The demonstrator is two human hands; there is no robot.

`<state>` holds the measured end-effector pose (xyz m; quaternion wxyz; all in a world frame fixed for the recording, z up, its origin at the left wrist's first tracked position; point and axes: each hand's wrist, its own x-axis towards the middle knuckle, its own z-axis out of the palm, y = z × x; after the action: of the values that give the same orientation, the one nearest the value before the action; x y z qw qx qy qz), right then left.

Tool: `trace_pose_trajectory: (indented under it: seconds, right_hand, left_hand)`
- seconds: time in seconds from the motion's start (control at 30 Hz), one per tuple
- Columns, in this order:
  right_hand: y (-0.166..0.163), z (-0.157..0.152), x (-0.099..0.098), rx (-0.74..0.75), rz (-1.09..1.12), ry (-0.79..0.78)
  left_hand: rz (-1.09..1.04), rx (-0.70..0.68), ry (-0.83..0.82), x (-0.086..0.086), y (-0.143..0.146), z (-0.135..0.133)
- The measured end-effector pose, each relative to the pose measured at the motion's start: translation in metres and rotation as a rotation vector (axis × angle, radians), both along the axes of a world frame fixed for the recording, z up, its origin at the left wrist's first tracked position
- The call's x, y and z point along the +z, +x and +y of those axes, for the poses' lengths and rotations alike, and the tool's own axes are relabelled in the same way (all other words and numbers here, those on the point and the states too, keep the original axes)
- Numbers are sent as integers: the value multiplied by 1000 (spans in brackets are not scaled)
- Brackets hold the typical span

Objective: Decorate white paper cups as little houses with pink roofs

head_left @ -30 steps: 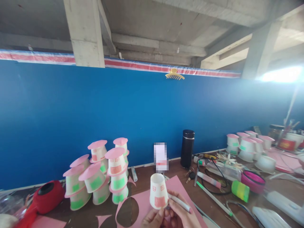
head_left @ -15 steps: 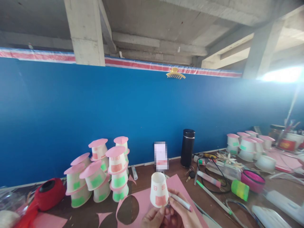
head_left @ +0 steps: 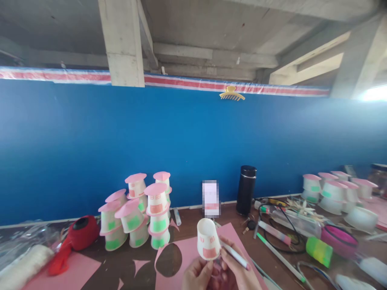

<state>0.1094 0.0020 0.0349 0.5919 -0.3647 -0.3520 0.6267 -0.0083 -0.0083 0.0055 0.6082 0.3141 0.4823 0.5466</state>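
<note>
Stacked cup houses (head_left: 142, 213) left; black flask (head_left: 246, 190) by blue wall (head_left: 75, 145); hair claw (head_left: 231, 93) above.

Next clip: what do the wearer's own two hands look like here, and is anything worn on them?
Both are bare. The left hand and the right hand show no gloves, rings or watch on the parts in view. No sleeve or cuff is visible. The bottom edge of the picture cuts both hands off, so wrists and forearms are hidden.

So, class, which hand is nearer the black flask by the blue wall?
Right. The right hand, holding a pen, sits almost straight in front of the black flask; the left hand, gripping the paper cup, is further left.
</note>
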Motion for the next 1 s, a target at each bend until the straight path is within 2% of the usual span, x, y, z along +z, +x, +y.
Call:
trace_pose_trajectory:
  seconds: [0.13,0.2,0.27,0.33,0.43,0.53,0.6,0.77,1.0]
  right_hand:
    - [8,5,0,43,114,-32]
    - [13,9,-1,75,202,-60]
    - [16,12,-3,92,288,-82]
    - [18,14,-5,123,359,-95]
    - [18,15,-8,204,460,-92]
    - [18,13,-9,266,530,-85]
    - [17,11,-8,282,551,-94]
    - [14,6,-5,312,545,-105]
    - [11,3,-2,356,470,-116]
  left_hand:
    - [182,259,199,9,1,-7]
    - [253,397,314,19,4,-13]
    - [277,461,439,33,9,-21]
    - [268,443,540,52,14,-29]
    - [309,337,692,86,17,-38]
    - [436,286,752,114,7,-44]
    - [518,299,738,125,-6,-45]
    - [713,285,654,127,-33,-45]
    - [1016,206,586,123,-36,-47]
